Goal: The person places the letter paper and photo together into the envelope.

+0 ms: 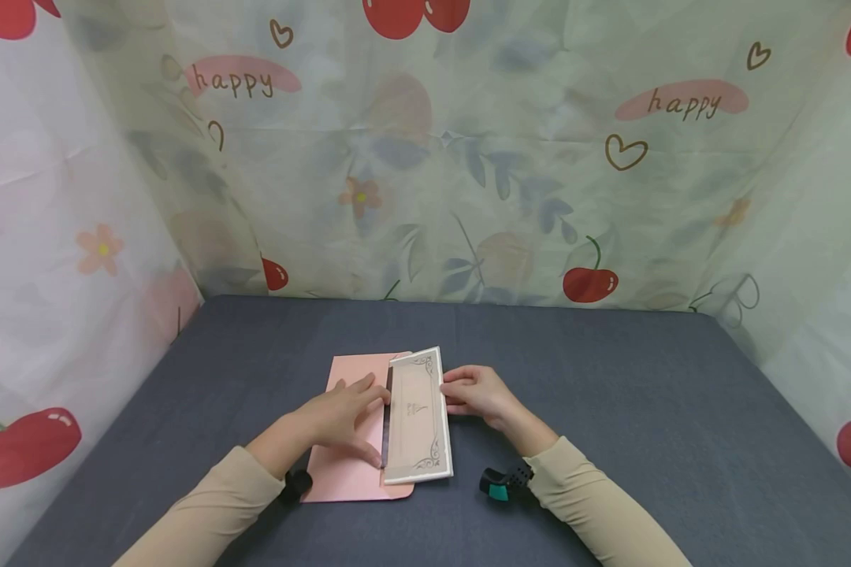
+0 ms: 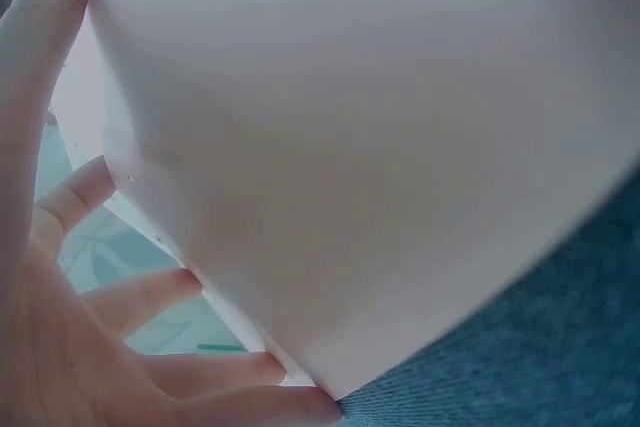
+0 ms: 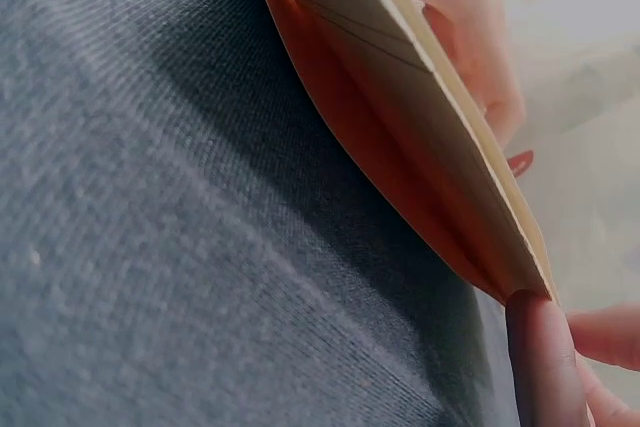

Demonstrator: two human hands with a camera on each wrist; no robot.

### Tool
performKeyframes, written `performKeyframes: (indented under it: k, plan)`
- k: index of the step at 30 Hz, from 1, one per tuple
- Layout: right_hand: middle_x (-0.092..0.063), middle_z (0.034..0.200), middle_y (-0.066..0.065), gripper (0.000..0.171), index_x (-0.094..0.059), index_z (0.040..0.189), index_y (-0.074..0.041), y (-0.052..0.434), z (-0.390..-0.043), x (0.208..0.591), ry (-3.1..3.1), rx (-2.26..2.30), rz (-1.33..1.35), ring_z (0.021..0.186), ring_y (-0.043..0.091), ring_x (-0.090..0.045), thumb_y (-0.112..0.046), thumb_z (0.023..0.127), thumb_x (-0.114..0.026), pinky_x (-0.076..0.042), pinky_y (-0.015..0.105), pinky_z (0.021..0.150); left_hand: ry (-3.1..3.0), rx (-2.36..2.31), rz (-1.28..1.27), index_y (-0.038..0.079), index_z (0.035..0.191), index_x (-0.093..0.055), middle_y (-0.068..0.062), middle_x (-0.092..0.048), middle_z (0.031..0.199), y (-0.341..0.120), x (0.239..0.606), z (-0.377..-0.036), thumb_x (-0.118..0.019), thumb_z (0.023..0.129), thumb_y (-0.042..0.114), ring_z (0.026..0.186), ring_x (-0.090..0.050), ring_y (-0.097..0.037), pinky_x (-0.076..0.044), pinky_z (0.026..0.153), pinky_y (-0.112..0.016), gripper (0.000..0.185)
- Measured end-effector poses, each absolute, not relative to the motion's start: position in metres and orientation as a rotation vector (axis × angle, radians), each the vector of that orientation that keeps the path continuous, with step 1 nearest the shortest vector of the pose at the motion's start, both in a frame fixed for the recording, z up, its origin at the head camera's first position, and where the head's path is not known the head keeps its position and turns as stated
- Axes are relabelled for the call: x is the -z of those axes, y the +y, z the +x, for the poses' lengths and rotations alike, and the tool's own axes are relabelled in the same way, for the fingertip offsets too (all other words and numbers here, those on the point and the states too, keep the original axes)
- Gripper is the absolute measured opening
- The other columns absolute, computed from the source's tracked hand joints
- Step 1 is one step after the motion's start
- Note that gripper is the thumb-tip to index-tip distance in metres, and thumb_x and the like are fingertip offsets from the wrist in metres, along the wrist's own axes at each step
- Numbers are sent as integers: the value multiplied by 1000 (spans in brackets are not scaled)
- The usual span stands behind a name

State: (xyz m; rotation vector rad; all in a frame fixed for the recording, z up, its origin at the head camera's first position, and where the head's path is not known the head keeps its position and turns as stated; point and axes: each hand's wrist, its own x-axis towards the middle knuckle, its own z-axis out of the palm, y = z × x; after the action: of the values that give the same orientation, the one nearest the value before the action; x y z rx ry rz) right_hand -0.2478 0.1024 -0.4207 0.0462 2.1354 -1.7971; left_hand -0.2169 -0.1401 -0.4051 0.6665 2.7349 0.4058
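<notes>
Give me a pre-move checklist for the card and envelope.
1. Envelope flat on the table: ok.
2. Left hand pressing the envelope down with straight fingers: ok.
3. Right hand at the card's right edge: ok; exact grip cannot tell.
4. Card's left edge at the envelope's open side: ok, card tilted up on the right.
5. Card already partly inside the envelope: cannot tell.
6. Nothing blocking the table around the work: ok.

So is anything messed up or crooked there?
Nothing looks damaged or spilled. The cream rectangular card with dark scroll corners sits tilted, its right edge lifted by the right hand, while the left hand rests on the pink paper envelope.
</notes>
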Motion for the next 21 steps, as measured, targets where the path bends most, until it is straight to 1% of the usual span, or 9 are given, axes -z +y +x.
performKeyframes:
  k: [10, 15, 21]
  plan:
    - [-68, 82, 7, 27, -56, 110, 9, 98, -247, 424, 2132, 1806, 28, 66, 8, -63, -2, 86, -62, -57, 25, 63, 2731, -417, 640, 29, 122, -46, -18, -26, 153, -140, 405, -216, -81, 57, 58, 135, -27, -51, -28, 104, -66, 79]
    - [-68, 83, 8, 26, -56, 110, 9, 96, -245, 424, 2129, 1802, 28, 66, 8, -63, -1, 86, -61, -58, 27, 65, 2733, -413, 640, 29, 122, -46, -18, -26, 153, -140, 405, -217, -81, 57, 58, 136, -28, -50, -28, 104, -65, 79]
    - [-68, 83, 9, 25, -56, 109, 8, 93, -245, 425, 2132, 1796, 22, 66, 9, -63, -1, 86, -61, -58, 27, 65, 2731, -410, 635, 30, 122, -46, -18, -26, 153, -140, 404, -217, -80, 57, 59, 135, -27, -53, -29, 103, -66, 78]
